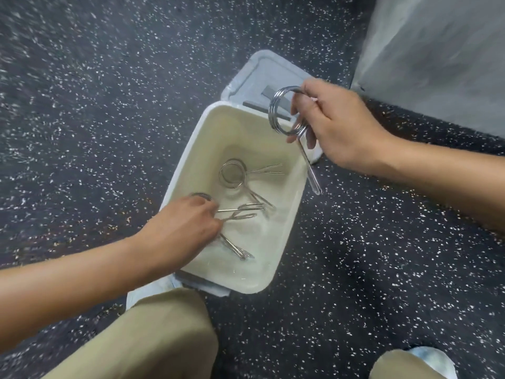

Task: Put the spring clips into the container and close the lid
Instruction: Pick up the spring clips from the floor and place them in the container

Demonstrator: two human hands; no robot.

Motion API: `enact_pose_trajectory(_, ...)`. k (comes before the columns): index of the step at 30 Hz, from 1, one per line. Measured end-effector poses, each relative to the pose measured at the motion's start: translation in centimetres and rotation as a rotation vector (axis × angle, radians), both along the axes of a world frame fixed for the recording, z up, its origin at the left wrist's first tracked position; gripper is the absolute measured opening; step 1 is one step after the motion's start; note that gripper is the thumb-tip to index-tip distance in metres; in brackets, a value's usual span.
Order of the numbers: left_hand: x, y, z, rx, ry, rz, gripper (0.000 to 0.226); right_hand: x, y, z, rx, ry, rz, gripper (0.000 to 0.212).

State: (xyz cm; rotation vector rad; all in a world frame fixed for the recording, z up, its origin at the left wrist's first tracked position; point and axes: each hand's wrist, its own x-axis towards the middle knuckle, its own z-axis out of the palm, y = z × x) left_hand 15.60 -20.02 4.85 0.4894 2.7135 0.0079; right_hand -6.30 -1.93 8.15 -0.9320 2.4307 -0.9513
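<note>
Head view looks down on a white bin (287, 236) standing open on a dark speckled floor (95, 110). Its pale blue lid (254, 69) lies at the far end of the bin, partly under the far rim, with dark grey strips on its surface.

Right hand (344, 127) hangs above the far right corner of the bin, fingers closed round a metal clip (276, 110). That clip's coil stands to the left of the fingers, over the lid's edge, and one long handle points down and near, past the bin's right rim, with its tip over the floor.

Left hand (188, 222) reaches into the bin from the near left, over the left rim. Its fingers are curled on a second clip (237, 212); part of the coil shows just beyond the knuckles and thin handles stick out to the right of the fingertips. Whether the hand grips it firmly or only touches it, I cannot tell.

Another loose clip (232, 173) lies on the bin's bottom towards the far side, coil flat, handles spread to the right and near right. More handles (237, 248) show below the left hand near the bin's near end.

Tan trouser legs (153, 340) fill the near edge, and a grey block (437, 50) stands at far right.
</note>
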Motion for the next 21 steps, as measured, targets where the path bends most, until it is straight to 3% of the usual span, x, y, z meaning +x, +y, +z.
enact_pose_trajectory(8, -0.5, 1.6, -3.6, -0.165, -0.221, -0.079, 0.025, 2.2, -6.4, -1.2, 0.111, 0.094, 0.223, 0.027)
enact_pose_trajectory(16, -1.0, 1.9, -4.4, -0.157, -0.299, -0.133, 0.033, 3.5, -8.6, -4.6, 0.538, 0.324, 0.422, 0.027)
enact_pose_trajectory(21, -1.4, 1.5, -4.5, -0.148, -0.273, -0.114, 0.030, 4.2, -9.5, -6.0, 0.684, 0.308, 0.449, 0.021)
